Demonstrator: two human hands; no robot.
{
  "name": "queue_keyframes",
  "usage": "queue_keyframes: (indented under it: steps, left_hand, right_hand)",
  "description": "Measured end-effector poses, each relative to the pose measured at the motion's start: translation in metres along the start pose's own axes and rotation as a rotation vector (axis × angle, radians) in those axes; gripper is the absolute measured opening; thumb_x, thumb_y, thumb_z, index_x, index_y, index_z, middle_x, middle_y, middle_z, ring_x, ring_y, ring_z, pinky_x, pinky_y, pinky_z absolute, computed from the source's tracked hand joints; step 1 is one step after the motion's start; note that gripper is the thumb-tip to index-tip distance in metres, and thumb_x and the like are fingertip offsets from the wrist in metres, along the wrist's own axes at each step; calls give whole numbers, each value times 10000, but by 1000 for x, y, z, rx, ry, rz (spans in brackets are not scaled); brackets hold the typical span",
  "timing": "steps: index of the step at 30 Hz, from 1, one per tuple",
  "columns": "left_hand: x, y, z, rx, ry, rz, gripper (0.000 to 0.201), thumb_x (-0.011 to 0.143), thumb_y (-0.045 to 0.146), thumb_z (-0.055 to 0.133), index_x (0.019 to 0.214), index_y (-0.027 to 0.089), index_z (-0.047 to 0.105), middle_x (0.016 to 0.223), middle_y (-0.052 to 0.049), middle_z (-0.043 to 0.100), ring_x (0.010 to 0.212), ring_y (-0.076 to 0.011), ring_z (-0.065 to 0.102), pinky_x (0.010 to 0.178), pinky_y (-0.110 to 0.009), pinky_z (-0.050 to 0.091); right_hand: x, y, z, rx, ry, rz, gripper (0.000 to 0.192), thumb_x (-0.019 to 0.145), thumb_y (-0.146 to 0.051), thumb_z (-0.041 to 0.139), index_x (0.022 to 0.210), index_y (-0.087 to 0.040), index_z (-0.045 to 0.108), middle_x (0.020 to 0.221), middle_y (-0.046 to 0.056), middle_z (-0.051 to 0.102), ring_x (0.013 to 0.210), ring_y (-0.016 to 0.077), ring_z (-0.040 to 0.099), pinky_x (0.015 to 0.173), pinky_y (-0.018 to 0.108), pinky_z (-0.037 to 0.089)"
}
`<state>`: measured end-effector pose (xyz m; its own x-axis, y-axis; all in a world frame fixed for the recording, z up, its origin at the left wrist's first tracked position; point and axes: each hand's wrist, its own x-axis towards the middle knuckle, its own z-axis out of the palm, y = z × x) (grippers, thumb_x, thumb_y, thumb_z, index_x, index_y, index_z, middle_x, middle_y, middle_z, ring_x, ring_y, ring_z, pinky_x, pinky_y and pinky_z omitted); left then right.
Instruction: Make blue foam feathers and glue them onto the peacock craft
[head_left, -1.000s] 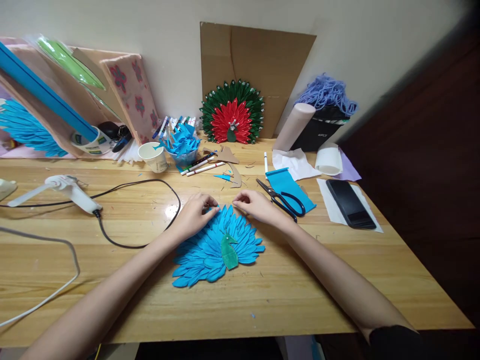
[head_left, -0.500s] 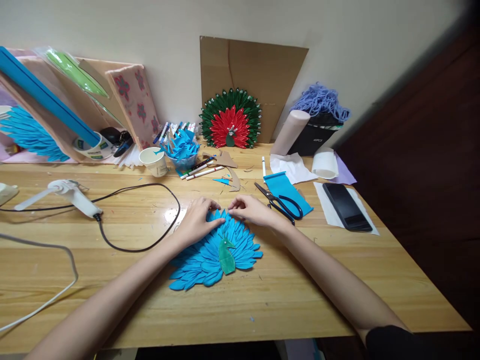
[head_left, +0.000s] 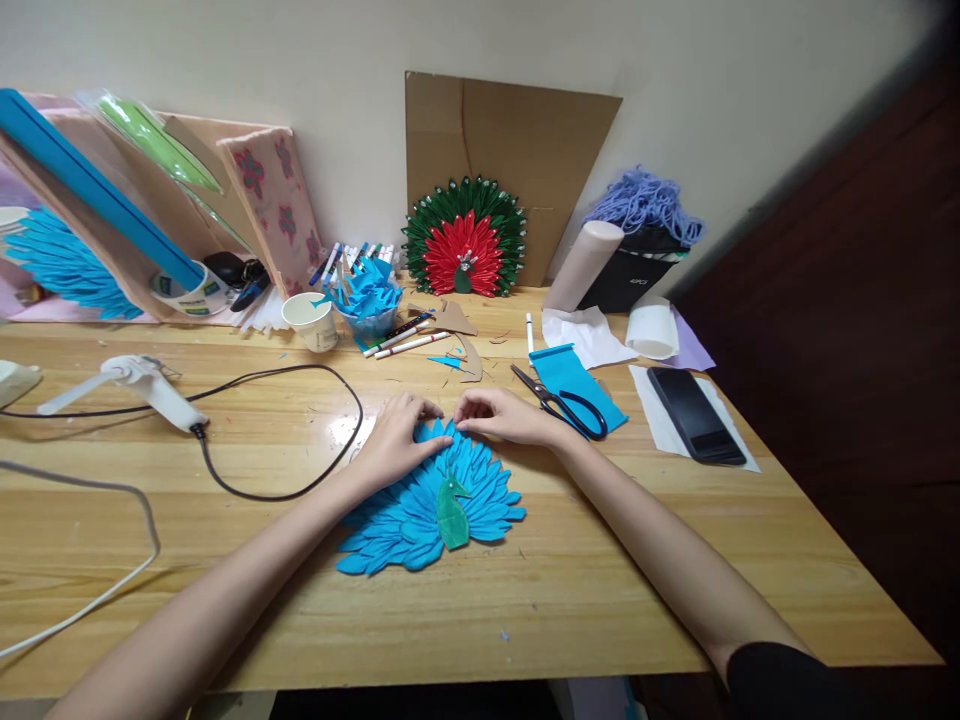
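A blue paper peacock with a green body lies flat on the wooden table. My left hand rests on the upper left of its feather fan, fingers pressing down on the petals. My right hand pinches at the fan's top edge, fingertips close to those of the left hand. Whether a loose petal sits between the fingers is hidden.
Black scissors lie on a blue paper strip right of my right hand. A glue gun and its black cord are at left. A paper cup, markers, a red-green peacock, a phone stand behind.
Both hands shifted slightly closer together at the fan's top edge. The view tilted a little, so everything sits lower in frame than a second ago.
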<state>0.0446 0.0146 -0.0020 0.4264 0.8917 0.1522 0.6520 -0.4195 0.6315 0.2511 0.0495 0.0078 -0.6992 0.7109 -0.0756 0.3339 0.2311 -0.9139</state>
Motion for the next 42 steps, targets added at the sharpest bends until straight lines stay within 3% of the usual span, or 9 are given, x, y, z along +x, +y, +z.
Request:
queue_keyframes:
  steps: [6,11,13,17,21,24,29,33,42]
  left_hand:
    - [-1,1,-5,-52,46,7,264,781,387,575,968,203,549,956,-48,565,925,-204,528,807,-351,424]
    - [0,5,-22,-6,249,-30,214,852,353,469,1000,206,519,1031,-67,529,1018,-212,491,887,-375,401]
    - [0,8,-24,26,272,-11,208,851,340,471,1003,206,516,1031,-68,526,1024,-216,482,895,-377,397]
    - [-3,12,-14,79,156,71,229,833,332,494,1023,207,523,1046,-79,527,1031,-233,476,899,-398,387]
    - [-5,11,-3,109,72,105,262,839,353,477,1051,204,511,1066,-95,521,1032,-244,476,896,-416,382]
    - [-5,8,-2,107,66,95,261,851,357,454,1053,201,508,1054,-93,529,1018,-240,483,885,-410,387]
    - [-5,6,-2,93,75,72,249,859,358,440,1032,197,519,1040,-89,540,999,-231,492,875,-403,391]
    - [-5,5,-1,90,74,67,246,861,356,435,1035,202,518,1039,-87,543,994,-231,494,874,-408,389]
    - [-5,5,0,111,63,65,248,862,366,430,1025,207,527,1035,-84,538,1006,-235,485,878,-404,382]
  right_hand:
    - [3,3,1,86,86,72,112,761,-236,595,793,-151,529,663,-18,548,595,95,519,546,211,412]
    - [4,11,-6,143,275,158,135,734,-243,606,767,-149,515,655,-23,541,580,92,523,543,213,418]
    - [0,14,-7,178,306,196,139,731,-242,603,762,-152,502,628,-31,536,543,87,522,521,210,420]
    - [-12,18,-3,194,309,238,157,727,-256,609,777,-155,500,591,-38,534,517,90,529,484,199,411]
    - [-23,16,4,139,337,163,187,744,-304,606,828,-148,547,668,-15,571,583,99,544,516,205,418]
    - [-26,15,2,97,350,78,209,769,-335,584,857,-146,598,782,19,620,692,118,570,615,234,449]
    - [-32,15,-7,60,206,16,239,747,-341,620,887,-150,651,855,50,648,789,158,603,725,292,480]
    - [-35,15,-9,-101,252,-64,184,763,-330,616,836,-175,683,875,57,640,833,169,594,736,291,477]
    - [-34,16,-6,-214,311,-116,161,789,-329,600,817,-207,701,870,58,637,814,173,596,740,303,475]
